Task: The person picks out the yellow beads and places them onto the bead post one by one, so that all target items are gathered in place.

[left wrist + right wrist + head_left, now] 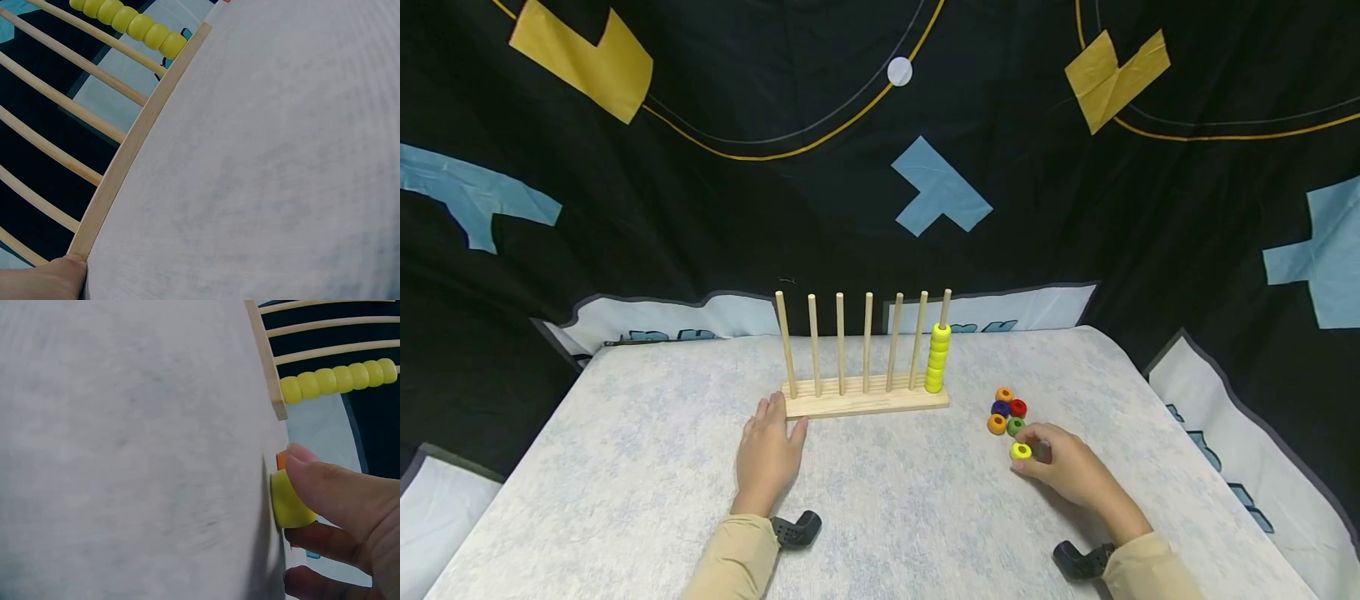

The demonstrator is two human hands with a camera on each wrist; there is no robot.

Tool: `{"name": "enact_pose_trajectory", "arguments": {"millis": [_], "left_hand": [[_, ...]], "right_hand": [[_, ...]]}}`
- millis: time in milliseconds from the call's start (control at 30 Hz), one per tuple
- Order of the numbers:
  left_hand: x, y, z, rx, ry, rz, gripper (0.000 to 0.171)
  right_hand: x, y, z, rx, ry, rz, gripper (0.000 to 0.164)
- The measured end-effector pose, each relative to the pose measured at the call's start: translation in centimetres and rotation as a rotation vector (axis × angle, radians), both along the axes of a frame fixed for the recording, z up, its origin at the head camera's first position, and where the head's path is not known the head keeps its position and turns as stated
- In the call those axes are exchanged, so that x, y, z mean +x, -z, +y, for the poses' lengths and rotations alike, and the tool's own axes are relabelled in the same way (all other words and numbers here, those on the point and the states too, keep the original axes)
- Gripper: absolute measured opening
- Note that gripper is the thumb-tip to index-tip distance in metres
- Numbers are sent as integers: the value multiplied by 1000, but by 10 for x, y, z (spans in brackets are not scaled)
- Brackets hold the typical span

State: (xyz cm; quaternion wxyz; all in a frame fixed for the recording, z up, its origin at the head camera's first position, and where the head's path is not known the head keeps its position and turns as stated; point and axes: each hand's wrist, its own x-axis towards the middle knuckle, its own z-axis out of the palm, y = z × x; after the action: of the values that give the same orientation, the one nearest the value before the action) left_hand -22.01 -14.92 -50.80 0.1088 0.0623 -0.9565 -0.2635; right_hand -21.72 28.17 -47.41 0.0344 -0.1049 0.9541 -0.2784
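A wooden peg stand (865,406) with several upright pegs stands near the back of the table. Stacked yellow beads (937,358) fill most of its rightmost peg. My left hand (767,457) rests against the stand's left front corner, fingers extended and thumb spread; the left wrist view has the thumb (62,275) touching the base's end. To the right, my right hand (1071,468) pinches a yellow bead (290,500) between thumb and fingers, at the tabletop. Just beyond it lie loose beads: orange (1004,394), blue (1001,408), red (1018,407), another orange (996,424) and green (1015,427).
The pale, mottled tabletop (895,508) extends in front of the stand and between the hands. Behind it hangs a dark cloth (820,225) with yellow and blue shapes. Each wrist carries a black strap-on device, left (797,529) and right (1081,562).
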Motion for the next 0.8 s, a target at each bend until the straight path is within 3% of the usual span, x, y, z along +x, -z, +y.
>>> {"name": "enact_pose_trajectory", "arguments": {"millis": [200, 367, 667, 800], "left_hand": [[0, 1, 0, 1, -3, 5, 70], [-1, 1, 0, 0, -4, 5, 70], [-1, 1, 0, 0, -5, 2, 70], [-1, 1, 0, 1, -6, -4, 70]], "right_hand": [[0, 4, 0, 4, 4, 20, 32], [-3, -2, -3, -55, -21, 41, 35], [-24, -33, -23, -127, -45, 249, 33], [-35, -50, -36, -144, -37, 302, 34]]}}
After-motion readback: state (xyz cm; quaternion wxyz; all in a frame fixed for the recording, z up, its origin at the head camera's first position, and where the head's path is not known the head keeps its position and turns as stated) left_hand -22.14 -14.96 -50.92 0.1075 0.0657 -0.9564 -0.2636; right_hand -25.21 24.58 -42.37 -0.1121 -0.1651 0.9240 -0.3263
